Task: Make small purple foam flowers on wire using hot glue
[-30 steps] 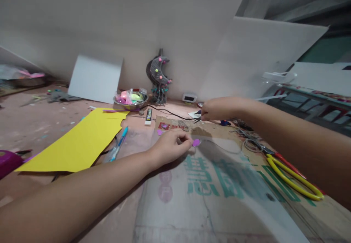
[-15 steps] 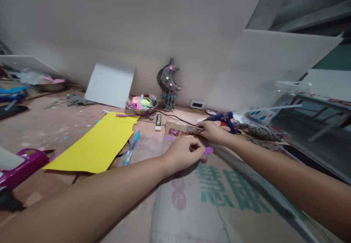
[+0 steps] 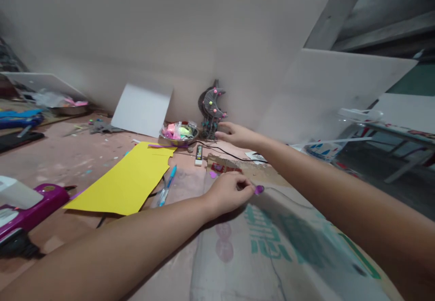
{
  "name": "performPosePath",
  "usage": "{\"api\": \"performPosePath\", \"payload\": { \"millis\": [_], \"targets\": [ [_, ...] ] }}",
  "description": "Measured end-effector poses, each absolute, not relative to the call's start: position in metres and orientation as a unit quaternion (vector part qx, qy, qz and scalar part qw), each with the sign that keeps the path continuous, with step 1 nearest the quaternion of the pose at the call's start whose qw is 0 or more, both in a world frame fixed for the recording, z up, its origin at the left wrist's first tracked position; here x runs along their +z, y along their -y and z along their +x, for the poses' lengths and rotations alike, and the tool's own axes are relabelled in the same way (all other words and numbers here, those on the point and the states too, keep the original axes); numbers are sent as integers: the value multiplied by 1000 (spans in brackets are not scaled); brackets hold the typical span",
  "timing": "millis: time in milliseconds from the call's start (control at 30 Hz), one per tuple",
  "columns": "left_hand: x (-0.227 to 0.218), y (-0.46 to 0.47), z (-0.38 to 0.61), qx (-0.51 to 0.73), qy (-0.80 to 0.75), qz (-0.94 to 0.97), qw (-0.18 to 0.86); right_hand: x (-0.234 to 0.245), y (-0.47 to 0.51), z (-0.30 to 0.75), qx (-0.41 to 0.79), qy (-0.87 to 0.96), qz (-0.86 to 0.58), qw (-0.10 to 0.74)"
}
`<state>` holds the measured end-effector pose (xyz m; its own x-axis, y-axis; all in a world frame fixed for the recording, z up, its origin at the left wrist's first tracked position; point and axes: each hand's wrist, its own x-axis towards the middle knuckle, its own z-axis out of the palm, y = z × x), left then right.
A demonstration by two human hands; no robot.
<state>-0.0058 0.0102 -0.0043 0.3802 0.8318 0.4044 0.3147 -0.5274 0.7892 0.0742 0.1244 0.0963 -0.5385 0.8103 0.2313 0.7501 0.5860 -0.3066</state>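
My left hand (image 3: 229, 193) rests over the printed cardboard (image 3: 238, 264), thumb and fingers pinched at a small round purple piece (image 3: 259, 189). A thin grey strand runs from near that piece to the right. My right hand (image 3: 239, 136) is raised above the back of the table with its fingers apart and nothing in them. Its fingertips appear close to the hanging beads of a grey crescent-moon ornament (image 3: 211, 104), which leans at the white board. I cannot tell whether they touch it. Another purple scrap (image 3: 213, 174) lies past my left hand.
To the left lie yellow paper (image 3: 125, 178), a blue pen (image 3: 169, 185) and a magenta device (image 3: 44, 199). A metal bowl of bagged coloured clay (image 3: 179, 131) and an eraser (image 3: 199, 155) are farther back. A black cord (image 3: 231, 155) crosses behind my left hand.
My right hand has left the cardboard's far edge, moving up and left toward the moon ornament, and has opened. My left hand keeps its pinch. My forearm now hides the glue gun's spot.
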Motion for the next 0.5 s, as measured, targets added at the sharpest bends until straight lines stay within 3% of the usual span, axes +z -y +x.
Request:
{"api": "performPosePath", "payload": {
  "millis": [233,367,500],
  "targets": [
    [-2,-9,-4,419,-395,743,341,90,-60,159,-15,832,-479,280],
    [-1,-11,-4,430,-411,720,357,59,-13,197,-97,830,-480,266],
    [0,-12,-4,434,-422,702,375,29,11,210,-102,863,-437,233]
  ]
}}
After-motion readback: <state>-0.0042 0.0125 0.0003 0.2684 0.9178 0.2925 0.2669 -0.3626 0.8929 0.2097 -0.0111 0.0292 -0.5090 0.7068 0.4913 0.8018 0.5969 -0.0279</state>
